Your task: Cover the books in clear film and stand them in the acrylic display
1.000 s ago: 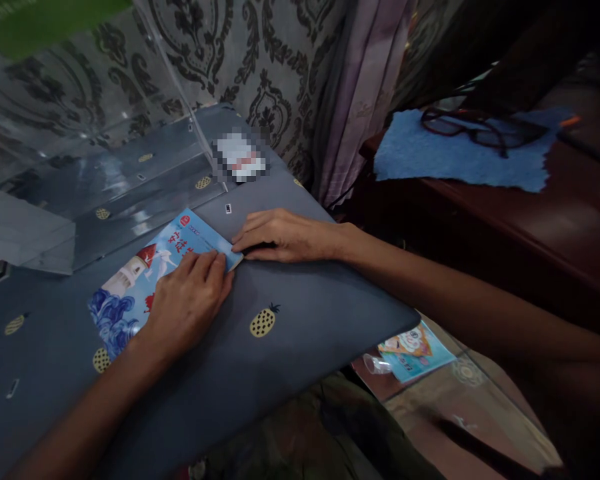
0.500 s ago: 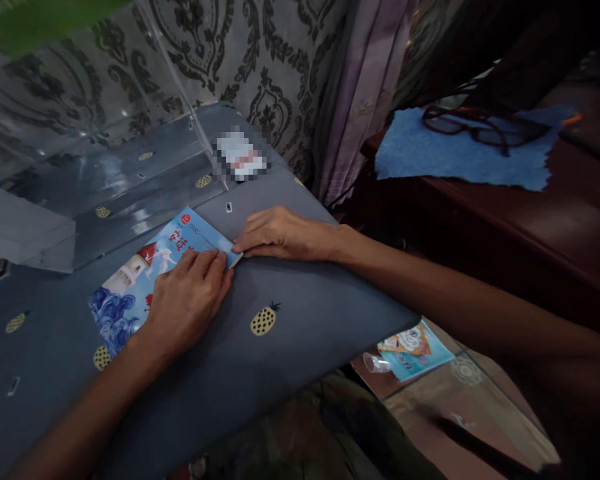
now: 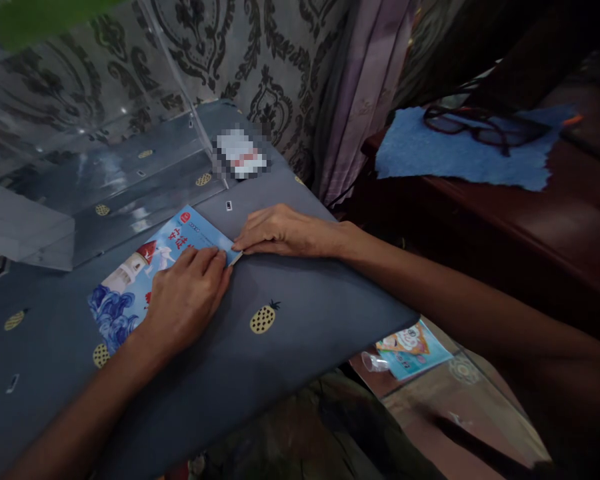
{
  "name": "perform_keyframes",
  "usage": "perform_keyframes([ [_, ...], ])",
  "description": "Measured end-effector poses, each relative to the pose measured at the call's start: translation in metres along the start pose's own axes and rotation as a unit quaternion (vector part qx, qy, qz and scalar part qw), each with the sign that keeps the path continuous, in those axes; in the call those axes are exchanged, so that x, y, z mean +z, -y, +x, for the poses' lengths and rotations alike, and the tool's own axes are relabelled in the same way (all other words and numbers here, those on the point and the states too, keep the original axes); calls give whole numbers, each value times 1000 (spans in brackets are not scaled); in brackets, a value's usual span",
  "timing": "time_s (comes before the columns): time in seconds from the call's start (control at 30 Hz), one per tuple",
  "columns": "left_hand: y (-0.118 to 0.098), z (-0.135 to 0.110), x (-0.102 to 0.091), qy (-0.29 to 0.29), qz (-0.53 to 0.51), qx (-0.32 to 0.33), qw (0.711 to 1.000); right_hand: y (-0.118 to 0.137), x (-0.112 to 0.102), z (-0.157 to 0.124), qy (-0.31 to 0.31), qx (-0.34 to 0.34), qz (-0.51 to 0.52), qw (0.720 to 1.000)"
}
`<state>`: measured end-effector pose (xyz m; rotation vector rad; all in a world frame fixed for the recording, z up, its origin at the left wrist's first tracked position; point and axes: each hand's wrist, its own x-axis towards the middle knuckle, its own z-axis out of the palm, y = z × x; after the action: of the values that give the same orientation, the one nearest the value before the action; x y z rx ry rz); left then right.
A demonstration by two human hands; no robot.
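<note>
Booklet (image 3: 173,243) lies flat on a gray cloth (image 3: 300,333) with yellow pineapples on it. Its cover shows a white lighthouse and blue waves. The left hand (image 3: 185,300) lies on top of the booklet, near its middle. The left arm comes up from the bottom corner, and the wrist is low. The fingers sit close together and bend a little. This grip is not wide open, but I cannot see the thumb, so I cannot tell if it has hold of the booklet or just presses on it.

The right arm stretches in from the right side, low and nearly flat on the cloth. The right hand (image 3: 285,232) lies on its side with its fingers (image 3: 247,240) close together. The tips touch the booklet's corner, just beside the left hand. I cannot tell if this grip pinches the corner.

Past the cloth, a blue rag (image 3: 460,150) with glasses (image 3: 485,127) on it lies on a brown wood bench (image 3: 530,227).
</note>
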<state>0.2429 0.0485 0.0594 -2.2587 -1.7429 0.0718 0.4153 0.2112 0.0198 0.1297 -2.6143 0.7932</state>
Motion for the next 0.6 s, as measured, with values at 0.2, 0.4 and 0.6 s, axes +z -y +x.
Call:
perform_keyframes([
  [0.2,-1,1,-4,10,9,4,1000,-1,2,-2,-11,-1,2,1000],
  [0.4,0,1,-4,5,6,9,1000,0,3,-3,-24,-7,7,1000],
  [0.6,-2,1,-5,15,16,2,1000,2,6,-5,-36,10,2,999],
])
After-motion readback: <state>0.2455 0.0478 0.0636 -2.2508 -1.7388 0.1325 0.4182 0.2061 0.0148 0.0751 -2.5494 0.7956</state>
